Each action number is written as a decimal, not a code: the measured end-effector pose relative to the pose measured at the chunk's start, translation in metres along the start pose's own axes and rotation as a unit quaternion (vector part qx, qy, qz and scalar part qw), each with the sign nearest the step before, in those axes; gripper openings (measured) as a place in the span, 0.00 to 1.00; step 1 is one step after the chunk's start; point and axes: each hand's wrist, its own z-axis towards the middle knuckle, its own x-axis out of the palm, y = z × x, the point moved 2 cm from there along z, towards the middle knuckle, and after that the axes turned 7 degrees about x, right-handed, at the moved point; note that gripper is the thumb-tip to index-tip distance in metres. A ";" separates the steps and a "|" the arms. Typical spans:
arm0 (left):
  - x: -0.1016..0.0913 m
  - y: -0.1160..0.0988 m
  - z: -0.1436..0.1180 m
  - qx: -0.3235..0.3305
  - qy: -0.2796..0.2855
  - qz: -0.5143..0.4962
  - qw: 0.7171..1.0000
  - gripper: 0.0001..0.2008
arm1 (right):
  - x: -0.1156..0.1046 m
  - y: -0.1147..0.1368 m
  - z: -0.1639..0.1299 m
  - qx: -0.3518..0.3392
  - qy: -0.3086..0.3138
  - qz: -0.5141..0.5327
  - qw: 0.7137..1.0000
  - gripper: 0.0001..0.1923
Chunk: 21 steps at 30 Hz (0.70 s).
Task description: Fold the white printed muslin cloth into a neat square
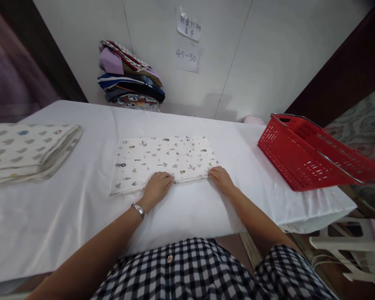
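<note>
A white cloth printed with small grey, green and black plants and figures lies folded in a flat rectangle on the white-covered table. At the middle of its near edge is my left hand, fingers closed on the fold, a silver bracelet on the wrist. My right hand pinches the near right corner of the same cloth. The thumbs are mostly hidden from above.
On the left lies another folded cloth with grey hearts. A stack of folded fabrics stands against the back wall. A red plastic basket sits at the table's right end. White stools stand below on the right.
</note>
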 end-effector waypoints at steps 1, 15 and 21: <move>-0.001 0.000 0.000 -0.002 -0.001 -0.002 1.000 0.16 | 0.000 0.000 0.000 -0.001 -0.009 -0.001 1.000 0.12; 0.001 -0.015 0.013 -0.026 0.024 0.003 0.999 0.13 | 0.006 0.012 0.000 -0.047 0.000 -0.016 0.999 0.12; 0.012 -0.018 0.023 0.014 0.035 0.018 0.999 0.11 | 0.012 0.025 0.012 -0.076 0.014 -0.031 0.997 0.13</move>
